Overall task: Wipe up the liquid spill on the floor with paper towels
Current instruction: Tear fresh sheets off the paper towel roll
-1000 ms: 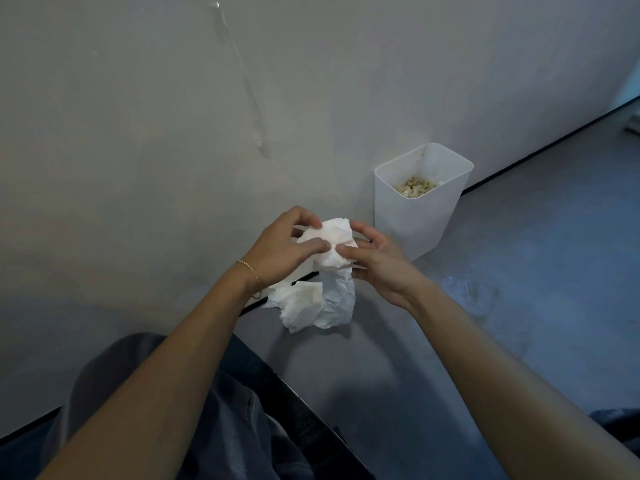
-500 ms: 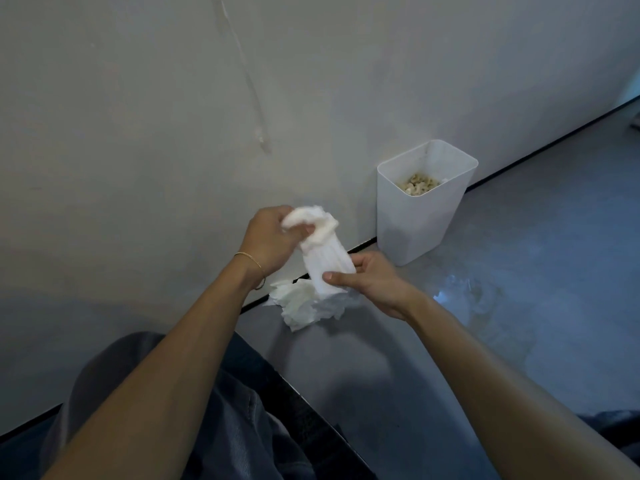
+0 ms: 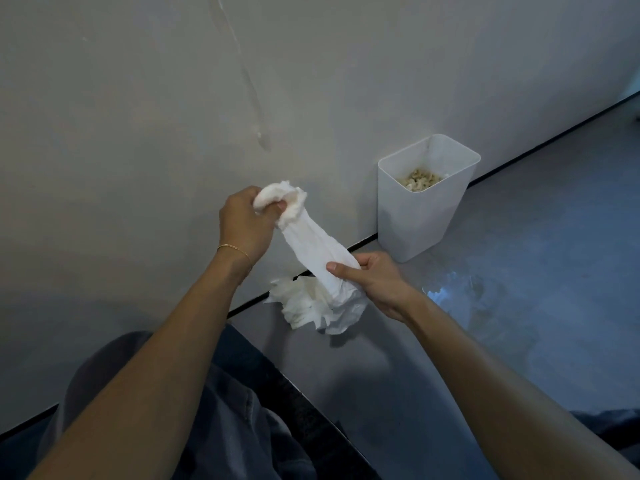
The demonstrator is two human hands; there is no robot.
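Mostly the view is a pale wall (image 3: 138, 133) meeting a grey floor (image 3: 536, 358), with the person crouched low and a knee in dark trousers at the bottom edge. A white bin (image 3: 415, 230) stands against the wall with some pale scraps inside. The spill (image 3: 446, 292) shows as a shiny wet patch on the floor in front of the bin, just to the right of the right hand. The paper towels (image 3: 311, 251) are off the floor, stretched into a rope between the two hands, with the long axis running from upper left down to lower right and a loose frilled end hanging below. The left hand (image 3: 246, 226) is raised, its fingers curled tight round the bunched top end. The right hand (image 3: 381, 280) sits lower and nearer the wet patch, thumb and fingers (image 3: 367, 263) wrapped round the lower part of the rope. Wiping would likely mean carrying the wad down and rightward, led by the right hand. A thin bracelet (image 3: 235, 249) circles the left wrist.
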